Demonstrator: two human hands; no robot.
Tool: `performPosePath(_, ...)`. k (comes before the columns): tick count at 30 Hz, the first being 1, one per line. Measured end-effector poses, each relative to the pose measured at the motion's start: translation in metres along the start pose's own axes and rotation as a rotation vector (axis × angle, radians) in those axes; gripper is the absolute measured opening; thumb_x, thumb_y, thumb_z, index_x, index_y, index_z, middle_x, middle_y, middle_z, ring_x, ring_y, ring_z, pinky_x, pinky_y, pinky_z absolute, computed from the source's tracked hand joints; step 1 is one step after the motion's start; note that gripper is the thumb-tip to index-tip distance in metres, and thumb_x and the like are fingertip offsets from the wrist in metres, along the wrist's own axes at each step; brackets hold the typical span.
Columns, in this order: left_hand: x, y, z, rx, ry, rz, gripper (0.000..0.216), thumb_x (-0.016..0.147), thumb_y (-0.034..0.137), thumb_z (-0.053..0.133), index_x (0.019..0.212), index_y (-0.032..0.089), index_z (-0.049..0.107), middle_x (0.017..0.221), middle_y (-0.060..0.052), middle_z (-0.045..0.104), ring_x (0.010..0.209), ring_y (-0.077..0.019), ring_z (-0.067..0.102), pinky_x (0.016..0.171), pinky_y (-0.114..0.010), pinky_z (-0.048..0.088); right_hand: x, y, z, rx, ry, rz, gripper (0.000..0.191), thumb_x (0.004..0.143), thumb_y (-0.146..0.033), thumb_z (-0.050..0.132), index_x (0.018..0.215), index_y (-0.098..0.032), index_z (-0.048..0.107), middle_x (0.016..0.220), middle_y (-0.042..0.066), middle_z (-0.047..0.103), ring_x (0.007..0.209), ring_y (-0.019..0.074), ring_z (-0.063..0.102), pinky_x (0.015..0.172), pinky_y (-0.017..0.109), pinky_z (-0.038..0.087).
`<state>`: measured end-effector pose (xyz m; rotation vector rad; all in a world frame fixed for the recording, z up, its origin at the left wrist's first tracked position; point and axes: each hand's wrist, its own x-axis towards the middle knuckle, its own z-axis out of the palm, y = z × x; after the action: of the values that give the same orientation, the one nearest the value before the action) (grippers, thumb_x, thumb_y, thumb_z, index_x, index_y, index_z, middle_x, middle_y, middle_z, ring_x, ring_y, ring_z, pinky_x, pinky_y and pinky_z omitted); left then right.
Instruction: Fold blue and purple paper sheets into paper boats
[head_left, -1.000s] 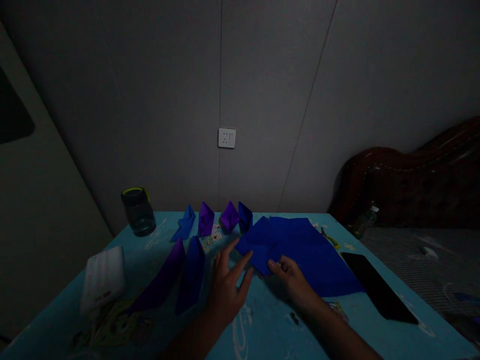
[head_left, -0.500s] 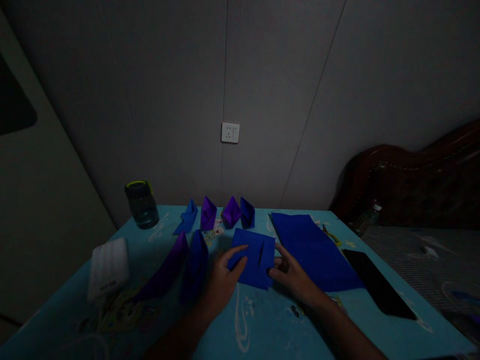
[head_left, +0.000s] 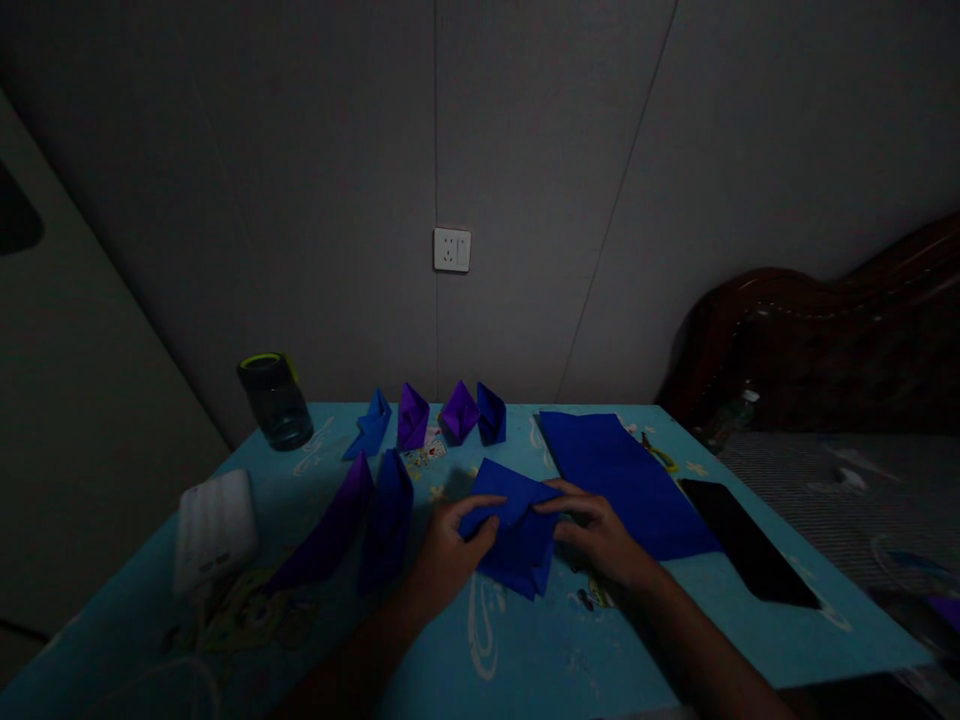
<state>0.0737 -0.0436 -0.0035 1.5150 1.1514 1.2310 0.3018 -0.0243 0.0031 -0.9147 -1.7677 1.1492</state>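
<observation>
Can't see the fingers behind the folded blue paper (head_left: 517, 545), but the left hand (head_left: 450, 550) has its left edge pinched narrow, thumb and forefinger on top, and the right hand (head_left: 604, 540) grips the right edge, forefinger over the flap. Counting that paper as clock centre: the dim light makes the scissors (head_left: 664, 460) at 2 a yellowish smudge, the white cable (head_left: 201, 625) at 8 runs off the bottom, and both forearms (head_left: 356, 645) get cut off around 4 and 7. Matte, flat blue sheet (head_left: 637, 485) just past the right hand, 2-ish; smooth black slab (head_left: 746, 540) at 3. Creased, pointy purple boat (head_left: 330, 535) and dark blue boat (head_left: 388, 520) at 9, four folded paper pieces (head_left: 412, 418) around 11. See-through water bottle (head_left: 281, 410) at 10, ridged white power bank (head_left: 215, 525) at 9.
</observation>
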Motion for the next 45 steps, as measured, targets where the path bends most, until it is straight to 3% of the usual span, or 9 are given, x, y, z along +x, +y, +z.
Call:
performPosePath(7,-0.006,-0.006,0.002,0.135,-0.087,0.183,0.026,0.090,0.031,0.052,0.089,0.019,0.075,0.086,-0.005,0.077,0.080,-0.0194,0.069,0.076,-0.027,0.051,0.004,0.009,0.003,-0.004,0.096,-0.065,0.028,0.078,-0.049,0.073,0.081,-0.022,0.080,0.089,0.008,0.070,0.083,0.0216,0.064,0.076,0.032,0.049)
performPosePath(10,-0.007,-0.006,0.001,0.179,-0.122,0.255,0.042,0.095,0.036,0.042,0.064,0.017,0.063,0.057,0.000,0.060,0.056,-0.0134,0.056,0.057,-0.024,0.042,0.005,0.009,0.004,-0.057,0.129,-0.079,0.027,0.080,-0.046,0.071,0.072,-0.020,0.078,0.076,0.006,0.068,0.072,0.0192,0.062,0.068,0.030,0.047)
performPosePath(14,-0.009,-0.005,0.000,0.185,-0.160,0.323,0.045,0.096,0.039,0.039,0.057,0.018,0.050,0.052,0.003,0.045,0.050,-0.0113,0.046,0.052,-0.024,0.036,0.003,0.006,0.007,-0.078,0.211,-0.017,0.027,0.078,-0.041,0.072,0.063,-0.019,0.072,0.066,0.002,0.065,0.064,0.0173,0.058,0.061,0.028,0.044)
performPosePath(18,-0.009,-0.010,0.005,0.104,-0.176,0.215,0.023,0.093,0.034,0.051,0.100,0.018,0.066,0.089,-0.005,0.071,0.083,-0.0190,0.067,0.076,-0.028,0.050,0.002,0.003,0.011,-0.029,0.330,0.084,0.021,0.072,-0.039,0.077,0.076,-0.020,0.073,0.070,0.001,0.066,0.066,0.0172,0.059,0.062,0.027,0.045)
performPosePath(22,-0.007,-0.016,0.010,-0.117,-0.140,0.088,0.053,0.093,0.032,0.052,0.144,0.026,0.038,0.139,-0.008,0.057,0.120,-0.0225,0.059,0.099,-0.035,0.048,0.004,0.002,0.014,0.089,0.379,0.108,0.034,0.067,-0.039,0.082,0.092,-0.019,0.069,0.062,-0.005,0.054,0.055,0.0116,0.050,0.050,0.022,0.038)
performPosePath(29,-0.003,-0.013,0.004,-0.071,-0.183,0.031,0.034,0.094,0.035,0.051,0.126,0.028,0.062,0.130,-0.003,0.065,0.121,-0.0228,0.059,0.107,-0.038,0.043,0.006,0.004,0.013,0.311,0.278,0.191,0.048,0.070,-0.040,0.082,0.109,-0.022,0.061,0.062,-0.006,0.058,0.051,0.0107,0.053,0.048,0.021,0.040)
performPosePath(33,-0.002,-0.012,0.004,-0.062,-0.059,0.034,0.035,0.094,0.037,0.051,0.126,0.027,0.062,0.130,-0.003,0.065,0.122,-0.0226,0.058,0.108,-0.038,0.041,0.006,0.005,0.015,0.360,0.224,0.238,0.058,0.074,-0.039,0.079,0.125,-0.024,0.058,0.068,-0.003,0.064,0.061,0.0152,0.062,0.056,0.026,0.049)
performPosePath(40,-0.002,-0.007,0.005,-0.130,0.025,0.004,0.039,0.094,0.040,0.050,0.127,0.024,0.061,0.130,-0.006,0.065,0.121,-0.0229,0.058,0.105,-0.036,0.044,0.006,0.008,0.023,0.524,-0.018,0.218,0.036,0.073,-0.037,0.081,0.101,-0.018,0.069,0.086,0.004,0.075,0.075,0.0182,0.069,0.080,0.036,0.053)
performPosePath(45,-0.002,-0.012,0.005,-0.094,0.033,0.020,0.038,0.094,0.040,0.050,0.128,0.026,0.060,0.130,-0.005,0.064,0.121,-0.0224,0.058,0.105,-0.037,0.044,0.004,0.005,0.023,0.491,-0.109,0.219,0.038,0.078,-0.037,0.078,0.108,-0.017,0.068,0.097,0.007,0.075,0.084,0.0191,0.069,0.084,0.035,0.051)
